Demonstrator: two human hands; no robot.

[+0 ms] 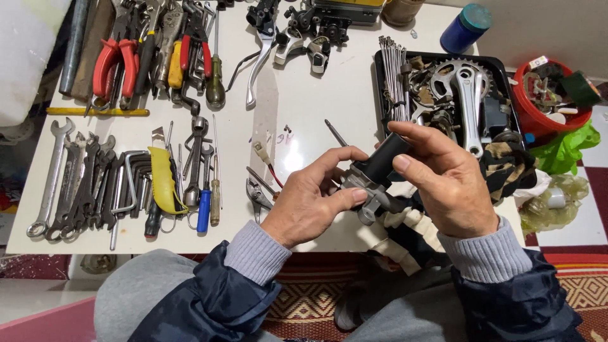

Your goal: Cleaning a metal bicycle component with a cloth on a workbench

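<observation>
Head view: we hold a black-and-grey shifter part [375, 174] in both hands.
Left hand [310, 202] pinches its grey end; right hand [443, 177] wraps the black grip above; screwdriver bit [335, 132] just beyond.

Wrenches [76, 183] lie at the counter's [304, 95] left, pliers [120, 60] behind them; the parts tray [380, 63] sits right, a bucket [529, 120] beyond it.

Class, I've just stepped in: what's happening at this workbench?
A seated person holds a small bicycle part, a grey clamp with a black grip, in both hands over a white table. The left hand pinches the grey end; the right hand wraps the black end. Wrenches lie to the left, and a black tray with a crankset sits to the right.
</observation>
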